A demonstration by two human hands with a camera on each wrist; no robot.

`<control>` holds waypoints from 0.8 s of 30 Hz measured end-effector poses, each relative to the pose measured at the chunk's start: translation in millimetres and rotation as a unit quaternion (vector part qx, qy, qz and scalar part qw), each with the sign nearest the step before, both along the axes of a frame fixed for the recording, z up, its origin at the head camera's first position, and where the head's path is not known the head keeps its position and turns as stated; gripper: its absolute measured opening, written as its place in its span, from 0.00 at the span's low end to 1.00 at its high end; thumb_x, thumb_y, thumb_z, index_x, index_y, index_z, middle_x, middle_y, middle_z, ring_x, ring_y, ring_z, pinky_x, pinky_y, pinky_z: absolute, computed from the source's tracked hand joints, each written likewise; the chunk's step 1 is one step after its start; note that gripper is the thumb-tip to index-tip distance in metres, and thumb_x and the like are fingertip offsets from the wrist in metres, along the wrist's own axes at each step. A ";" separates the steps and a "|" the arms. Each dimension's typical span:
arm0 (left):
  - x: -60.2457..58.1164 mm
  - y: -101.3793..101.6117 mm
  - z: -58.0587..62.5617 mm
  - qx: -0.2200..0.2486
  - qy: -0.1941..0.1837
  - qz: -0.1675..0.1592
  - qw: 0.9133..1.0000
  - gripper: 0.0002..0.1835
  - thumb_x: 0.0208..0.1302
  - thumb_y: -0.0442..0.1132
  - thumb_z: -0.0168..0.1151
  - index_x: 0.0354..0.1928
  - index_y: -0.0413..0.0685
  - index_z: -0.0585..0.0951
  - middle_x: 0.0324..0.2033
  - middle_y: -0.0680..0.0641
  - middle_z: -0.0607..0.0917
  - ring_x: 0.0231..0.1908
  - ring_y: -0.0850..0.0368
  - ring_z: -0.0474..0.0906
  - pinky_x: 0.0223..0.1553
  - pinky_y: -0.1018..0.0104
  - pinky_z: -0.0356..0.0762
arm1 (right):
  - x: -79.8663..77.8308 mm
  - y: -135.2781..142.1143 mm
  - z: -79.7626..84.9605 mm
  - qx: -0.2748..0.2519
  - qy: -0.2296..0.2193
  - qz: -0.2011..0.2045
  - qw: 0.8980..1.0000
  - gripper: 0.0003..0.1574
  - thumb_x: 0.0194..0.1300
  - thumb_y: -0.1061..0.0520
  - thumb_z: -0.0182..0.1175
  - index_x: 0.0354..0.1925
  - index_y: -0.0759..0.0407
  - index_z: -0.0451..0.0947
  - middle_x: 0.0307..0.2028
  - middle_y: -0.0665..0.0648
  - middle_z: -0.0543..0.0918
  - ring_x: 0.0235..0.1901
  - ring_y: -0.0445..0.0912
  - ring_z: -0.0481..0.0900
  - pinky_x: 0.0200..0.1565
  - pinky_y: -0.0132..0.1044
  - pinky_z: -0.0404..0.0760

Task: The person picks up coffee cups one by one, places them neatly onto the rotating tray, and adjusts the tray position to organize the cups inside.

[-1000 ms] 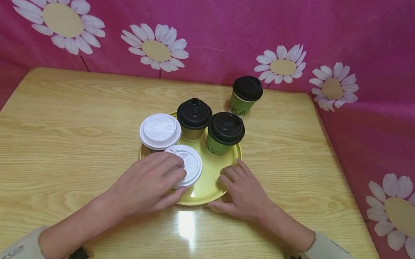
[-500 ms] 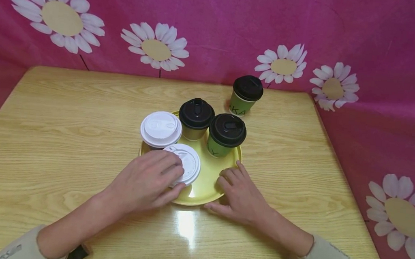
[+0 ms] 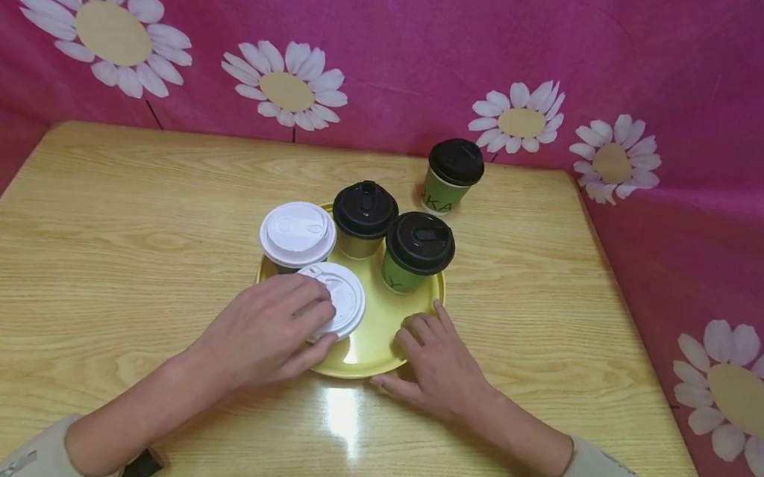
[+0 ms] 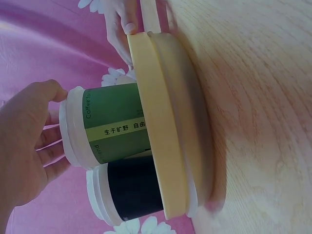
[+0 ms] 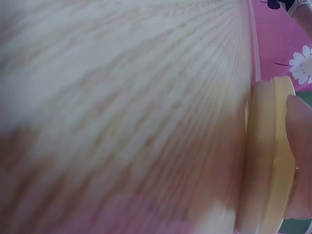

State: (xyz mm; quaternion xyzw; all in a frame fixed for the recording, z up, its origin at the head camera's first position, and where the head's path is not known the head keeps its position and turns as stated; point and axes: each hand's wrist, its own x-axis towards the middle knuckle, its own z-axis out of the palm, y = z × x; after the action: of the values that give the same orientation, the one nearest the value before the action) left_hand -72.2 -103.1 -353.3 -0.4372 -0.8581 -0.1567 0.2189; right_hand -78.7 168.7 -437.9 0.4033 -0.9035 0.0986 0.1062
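My left hand holds the white lid of a green paper coffee cup, thumb and fingers at its edge. This cup stands upright at the front left of a round yellow tray. Just behind it is a dark paper cup, also white-lidded. My right hand grips the tray's front right rim, with fingers over the edge and the thumb along its outer side. Toward the back of the tray stand a brown cup and a green cup, both with black lids.
Another green cup with a black lid stands on the wooden table, behind the tray. A pink cloth printed with daisies hangs along the table's back and sides.
The tray has turned slightly clockwise with its cups. Both hands have shifted a little left, the left one with the front cup. The cup off the tray stays put.
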 end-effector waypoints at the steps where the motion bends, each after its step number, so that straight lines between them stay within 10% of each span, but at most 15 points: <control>1: 0.0 -0.1 0.2 0.000 0.002 0.000 1.000 0.12 0.59 0.45 0.51 0.30 0.43 0.74 0.34 0.47 0.76 0.38 0.52 0.73 0.48 0.60 0.72 | 0.3 -0.3 0.0 -0.001 0.001 0.001 1.000 0.34 0.55 0.26 0.49 0.30 0.54 0.68 0.35 0.53 0.71 0.43 0.52 0.67 0.63 0.57 0.49; 24: -0.3 -4.5 2.0 -0.013 -0.008 0.013 1.000 0.11 0.55 0.41 0.51 0.35 0.41 0.76 0.36 0.46 0.75 0.40 0.51 0.71 0.53 0.60 0.68 | 6.4 -5.4 1.5 0.007 -0.001 0.015 1.000 0.31 0.60 0.29 0.46 0.31 0.55 0.71 0.35 0.54 0.72 0.43 0.51 0.69 0.62 0.54 0.53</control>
State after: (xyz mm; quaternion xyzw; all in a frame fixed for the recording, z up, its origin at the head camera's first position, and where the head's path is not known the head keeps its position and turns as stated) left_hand -72.5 -107.6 -351.3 -0.4274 -0.8675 -0.1465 0.2081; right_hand -72.3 163.3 -436.5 0.4172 -0.8983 0.0940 0.1007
